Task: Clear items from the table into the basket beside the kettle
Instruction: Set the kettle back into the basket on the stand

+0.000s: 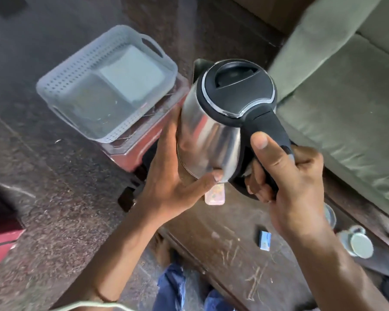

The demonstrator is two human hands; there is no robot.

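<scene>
I hold a steel kettle (211, 131) with a black lid in the air, tilted, above the dark wooden table (222, 243). My right hand (290, 185) grips its black handle. My left hand (169, 182) cups the steel body from below, thumb against the base rim. To the left a pale grey perforated basket (76, 70) sits on a red box (139, 151); a pale flat item lies inside it. On the table lie a pink phone (215, 195), partly hidden by my left hand, a small blue matchbox (265, 240) and a round metal lidded container (356, 242).
A green sofa (346, 86) runs along the right side behind the table. A black plug (127, 198) lies on the speckled floor under my left wrist. Another red object (0, 243) sits at the left edge. A pale cord (94, 305) crosses the bottom.
</scene>
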